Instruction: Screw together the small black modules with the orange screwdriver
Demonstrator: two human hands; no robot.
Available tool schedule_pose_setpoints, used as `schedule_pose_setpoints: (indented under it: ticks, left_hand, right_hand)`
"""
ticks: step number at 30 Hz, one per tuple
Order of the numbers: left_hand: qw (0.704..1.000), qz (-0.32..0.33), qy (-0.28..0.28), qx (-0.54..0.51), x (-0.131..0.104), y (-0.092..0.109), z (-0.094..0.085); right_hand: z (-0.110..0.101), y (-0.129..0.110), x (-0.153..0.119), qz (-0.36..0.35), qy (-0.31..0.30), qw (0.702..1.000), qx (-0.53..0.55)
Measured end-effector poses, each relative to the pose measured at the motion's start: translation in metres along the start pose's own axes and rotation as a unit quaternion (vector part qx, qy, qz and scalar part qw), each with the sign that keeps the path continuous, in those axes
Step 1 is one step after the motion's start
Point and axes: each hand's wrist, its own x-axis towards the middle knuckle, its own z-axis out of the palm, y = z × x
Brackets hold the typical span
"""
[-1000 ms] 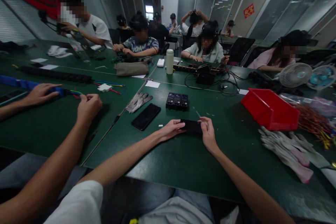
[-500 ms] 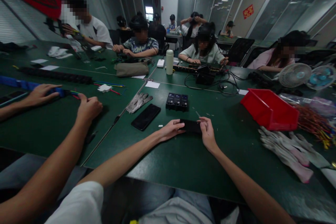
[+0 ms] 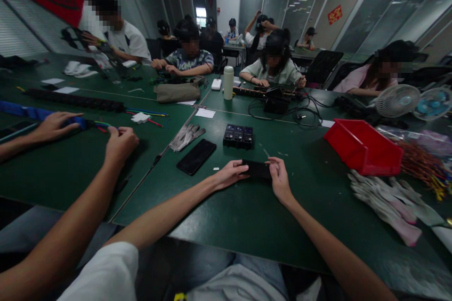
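A black rectangular piece (image 3: 259, 170) is held level between my two hands, just above the table's front part; its exact kind is too dark to make out. My left hand (image 3: 231, 174) closes on its left end, thumb on top. At the other end my right hand (image 3: 278, 175) grips it with bent fingers. Beyond them lies a black block with several socket-like recesses (image 3: 238, 136). A black smartphone (image 3: 196, 157) rests to the left of the block, with a grey work glove (image 3: 186, 138) behind it.
Close at left, a co-worker's hands (image 3: 120, 146) hold coloured wires by a blue strip (image 3: 35, 112). On the right are a red bin (image 3: 367, 150), wire bundles (image 3: 423, 164) and gloves (image 3: 384, 202). A pale green bottle (image 3: 228, 83) and black cables (image 3: 307, 108) stand or lie farther back.
My hands and the black piece stay practically still. In the background, a person with raised arms has shifted them slightly.
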Motion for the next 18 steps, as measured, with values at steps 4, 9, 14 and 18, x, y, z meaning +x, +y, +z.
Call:
schedule_pose_setpoints:
  ticks: [4,9,14,18]
  left_hand:
    - [1.000,-0.001,-0.011,0.000,0.0008,0.0003,-0.0013]
    - [1.000,-0.011,-0.010,0.004,0.0029,-0.0004,-0.0020]
    - [1.000,-0.023,-0.008,0.012,0.0012,0.0011,-0.0015]
    - [0.999,-0.025,-0.024,0.010,-0.0004,0.0029,-0.0015]
  right_hand:
    - [-0.0001,-0.0012,-0.0004,0.004,0.002,1.000,0.006]
    - [-0.0004,-0.0026,-0.0002,0.000,0.013,1.000,-0.005]
    - [0.0004,-0.0011,-0.0004,-0.008,0.013,1.000,-0.006]
    - [0.0008,-0.0007,-0.0009,-0.013,0.005,1.000,-0.005]
